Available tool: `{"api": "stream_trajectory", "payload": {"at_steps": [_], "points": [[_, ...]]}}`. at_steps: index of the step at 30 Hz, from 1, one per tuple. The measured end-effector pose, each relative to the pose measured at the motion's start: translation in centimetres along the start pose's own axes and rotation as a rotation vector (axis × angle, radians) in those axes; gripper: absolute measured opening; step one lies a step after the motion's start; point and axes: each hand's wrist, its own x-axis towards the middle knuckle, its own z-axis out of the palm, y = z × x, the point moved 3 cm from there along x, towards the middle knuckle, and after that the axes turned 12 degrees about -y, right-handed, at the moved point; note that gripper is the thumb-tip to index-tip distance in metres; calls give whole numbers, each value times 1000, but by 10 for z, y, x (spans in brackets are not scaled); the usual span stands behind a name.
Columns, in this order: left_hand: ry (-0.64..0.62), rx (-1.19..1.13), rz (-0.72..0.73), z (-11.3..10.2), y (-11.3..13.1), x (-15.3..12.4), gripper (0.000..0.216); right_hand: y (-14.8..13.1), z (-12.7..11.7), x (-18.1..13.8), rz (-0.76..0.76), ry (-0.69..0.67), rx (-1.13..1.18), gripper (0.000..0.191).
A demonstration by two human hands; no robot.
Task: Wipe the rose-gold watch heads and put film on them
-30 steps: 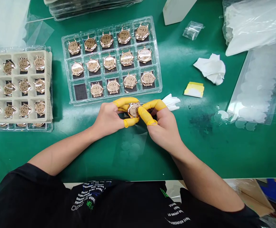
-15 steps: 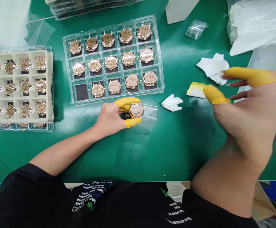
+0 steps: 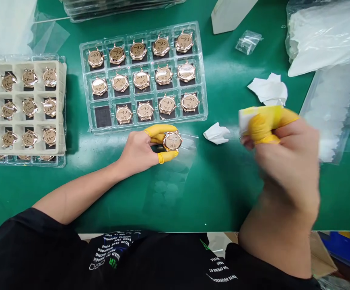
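Rightward, right hand (image 3: 286, 161) around yellow pad (image 3: 246, 116)

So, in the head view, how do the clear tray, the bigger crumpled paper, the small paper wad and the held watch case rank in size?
1. the clear tray, by far
2. the bigger crumpled paper
3. the small paper wad and the watch case in the left hand: they look about alike, so I would not rank them.

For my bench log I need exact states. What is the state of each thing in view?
left hand: fingers shut on watch case.
right hand: raised, blurred, fingers shut on yellow-white pad.
clear tray: fourteen pockets filled, near-left pocket empty.
beige tray: all visible pockets filled.
white tissue: crumpled, lying loose.
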Motion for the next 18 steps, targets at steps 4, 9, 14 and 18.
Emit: {"api": "stream_trajectory", "payload": {"at_steps": [4,9,14,18], "points": [[27,-26,10,0,2,0,52,-39,52,-17,-303,-49,-27,10],[22,-75,-29,0,4,-1,51,-43,91,-23,-376,-74,-60,18],[20,-103,-45,0,1,-2,50,-38,94,-27,-408,56,-149,18],[21,-99,-59,0,0,-2,54,-33,94,-27,-378,46,-227,18]]}}
